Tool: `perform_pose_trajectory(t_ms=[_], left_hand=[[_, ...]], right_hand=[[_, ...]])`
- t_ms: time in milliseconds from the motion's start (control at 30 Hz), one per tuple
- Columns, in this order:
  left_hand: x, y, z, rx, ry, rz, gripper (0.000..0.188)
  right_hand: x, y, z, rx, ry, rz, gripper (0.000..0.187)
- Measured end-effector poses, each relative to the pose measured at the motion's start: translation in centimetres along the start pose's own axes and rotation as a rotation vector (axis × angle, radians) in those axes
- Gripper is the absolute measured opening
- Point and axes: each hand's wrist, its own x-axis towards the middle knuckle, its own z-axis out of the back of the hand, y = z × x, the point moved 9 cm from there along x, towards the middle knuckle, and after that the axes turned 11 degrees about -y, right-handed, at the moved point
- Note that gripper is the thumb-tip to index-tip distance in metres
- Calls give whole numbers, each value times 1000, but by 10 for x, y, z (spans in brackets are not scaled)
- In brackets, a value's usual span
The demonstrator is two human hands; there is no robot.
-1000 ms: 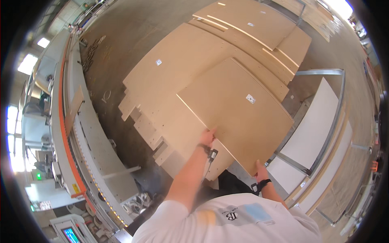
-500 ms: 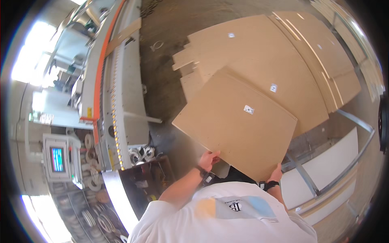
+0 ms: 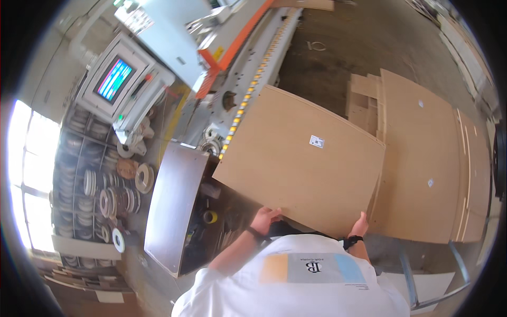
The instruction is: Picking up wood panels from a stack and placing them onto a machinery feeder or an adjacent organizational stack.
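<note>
In the head view, the person's left hand pinches the near edge of a large brown panel, left of its middle, while the right hand is closed round the panel's right side by the near corner, its fingers pointing up and away. The panel lies broad face up in front of the chest, between both hands, with a small white label on its upper surface. Its far left corner overlaps a row of yellow rollers along a long grey machine with an orange rail; from this angle I cannot tell whether the two touch. To the right, a stack of brown boards lies low, partly covered by the held panel, and nearer the person on that side are a metal frame and a white board. To the left of the panel is a silvery worktop, with a roll of yellow tape in the dark space beside it. Farther left, a control panel shows a lit screen, above a rack filled with coiled rolls.
</note>
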Motion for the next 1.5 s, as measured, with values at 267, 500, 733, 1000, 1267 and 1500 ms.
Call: perform_pose_trajectory(t_ms=[267, 500, 733, 1000, 1267, 1500], left_hand=[[56, -101, 179, 225, -26, -40, 34], [61, -293, 351, 644, -506, -629, 14], [-18, -508, 500, 993, -1601, -1208, 56], [34, -581, 518, 1360, -1771, -735, 57], [39, -543, 457, 972, -1089, -1067, 32], [99, -387, 360, 1416, -683, -672, 55]], right_hand=[[-113, -24, -193, -189, 188, 101, 45], [-163, -9, -246, -333, 514, 220, 43], [-183, -14, -245, -329, 589, -17, 35], [-183, -23, -220, -384, 509, -105, 29], [-197, -8, -220, -540, 612, 54, 25], [-198, -1, -221, -597, 639, 49, 24]])
